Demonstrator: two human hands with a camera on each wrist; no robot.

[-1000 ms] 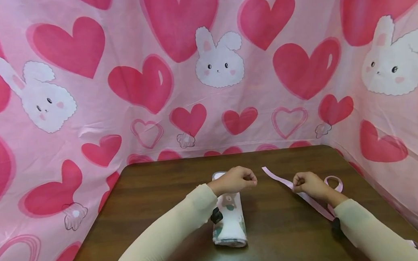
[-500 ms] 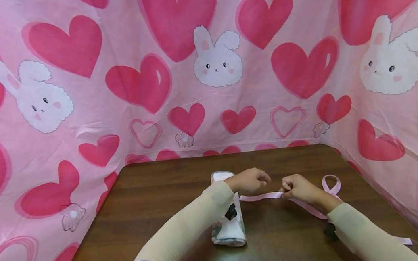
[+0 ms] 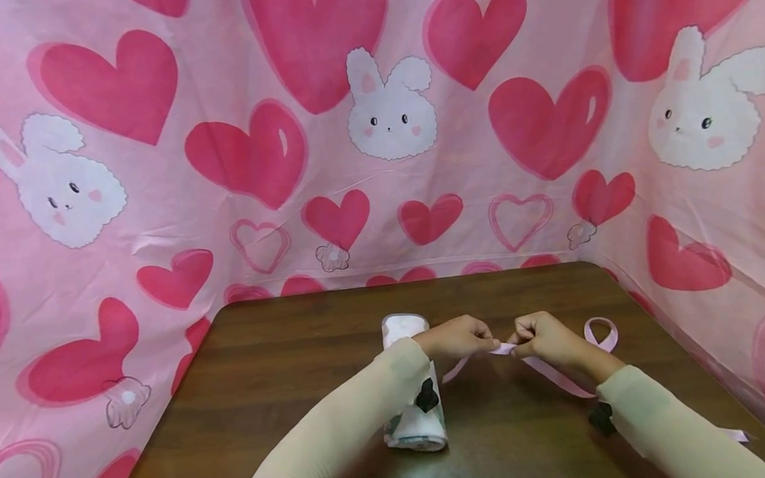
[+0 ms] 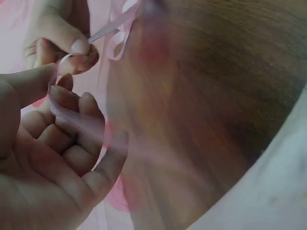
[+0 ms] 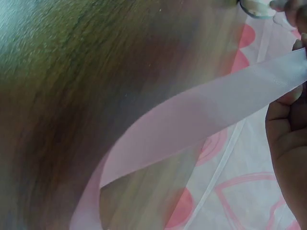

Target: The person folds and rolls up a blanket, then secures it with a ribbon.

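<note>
A pink satin ribbon (image 5: 177, 127) runs between my two hands just above the table. My left hand (image 3: 459, 336) pinches it between thumb and forefinger, and a loose tail of it falls from there toward the roll. In the left wrist view the other fingers of this left hand (image 4: 62, 158) are loosely bent. My right hand (image 3: 548, 340) grips the ribbon a short way to the right, the two hands close together. A rolled white cloth (image 3: 414, 425) with a printed pattern and grey edging lies lengthwise under my left forearm, which hides its middle.
The brown wooden table (image 3: 298, 363) has a pink curtain (image 3: 257, 166) with hearts and rabbits around it. More of the ribbon lies in a loop beyond my right wrist, and an end of it shows near the table's right edge.
My right hand has swung the ribbon's free end leftward toward the cloth roll. My left hand has moved right and now pinches the ribbon. The cloth roll has stayed on the table.
</note>
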